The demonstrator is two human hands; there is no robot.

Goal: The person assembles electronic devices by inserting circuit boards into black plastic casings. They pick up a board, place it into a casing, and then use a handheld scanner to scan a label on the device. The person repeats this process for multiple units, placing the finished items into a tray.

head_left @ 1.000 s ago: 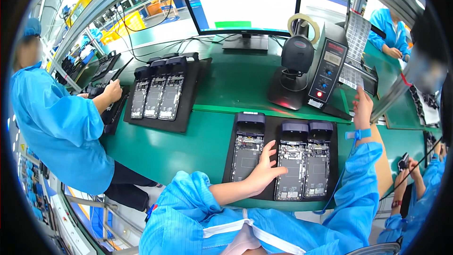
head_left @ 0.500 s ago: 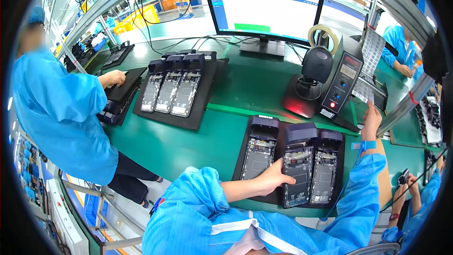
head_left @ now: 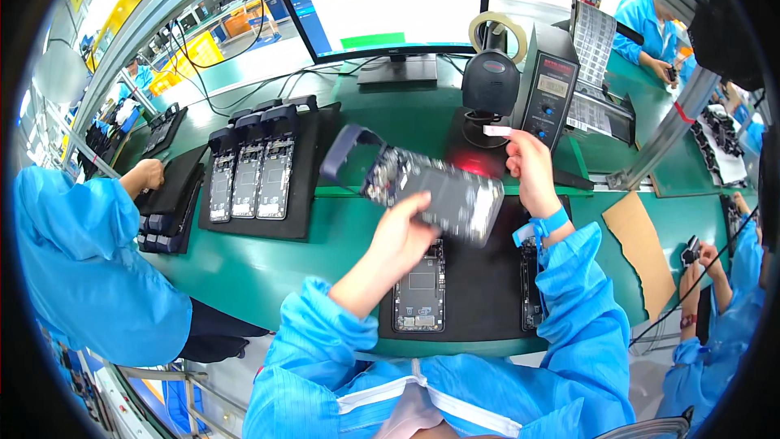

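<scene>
My left hand [head_left: 400, 236] is closed on the lower edge of an opened phone [head_left: 443, 191], its circuit boards bare and a dark purple frame piece [head_left: 351, 150] standing off one end. The phone is tilted in the air above a black mat [head_left: 483, 301], somewhat blurred. Between thumb and finger, my right hand [head_left: 532, 167] pinches a small white label [head_left: 497, 131] in front of a black barcode scanner [head_left: 491, 85]. Another opened phone [head_left: 420, 293] lies on the mat beneath my left hand. One more phone [head_left: 531, 284] on the mat is partly hidden by my right sleeve.
Several opened phones [head_left: 244, 179] rest on a black board to the left. Behind stand a monitor [head_left: 390, 12] and a box with a display [head_left: 552, 89], beside a label sheet [head_left: 595, 45]. Torn cardboard [head_left: 642, 252] lies at right. A co-worker [head_left: 89, 260] stands at left.
My left hand has lifted the middle phone off the mat and turned it sideways near the scanner. My right hand has come left from the label sheet with a white label. The view has shifted.
</scene>
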